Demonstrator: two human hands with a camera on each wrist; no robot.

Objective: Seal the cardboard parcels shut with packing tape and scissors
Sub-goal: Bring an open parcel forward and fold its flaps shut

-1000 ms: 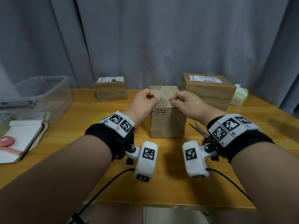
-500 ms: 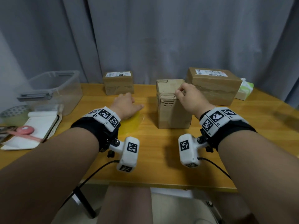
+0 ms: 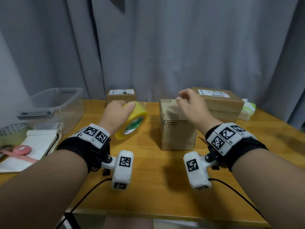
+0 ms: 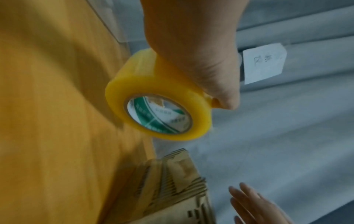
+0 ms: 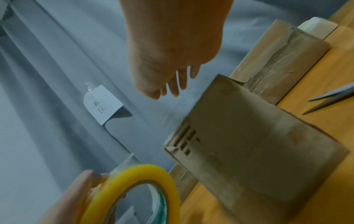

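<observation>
Item 1: yellow roll of packing tape with green-printed core [image 3: 132, 120], gripped around its rim by the left hand [image 3: 115, 113], lifted off the wooden tabletop [image 3: 148, 187].
Item 2: upright brown cardboard parcel [image 3: 177, 129], directly beneath the right hand [image 3: 191, 104]; that hand hovers with fingers loosely spread, holding nothing.
Item 3: metal scissors [image 5: 329, 101], on the tabletop beyond the parcel, to the right hand's outer side.
Step judged: bringing tape to parcel. Next likely calls for the right hand to find the tape's free end.
</observation>
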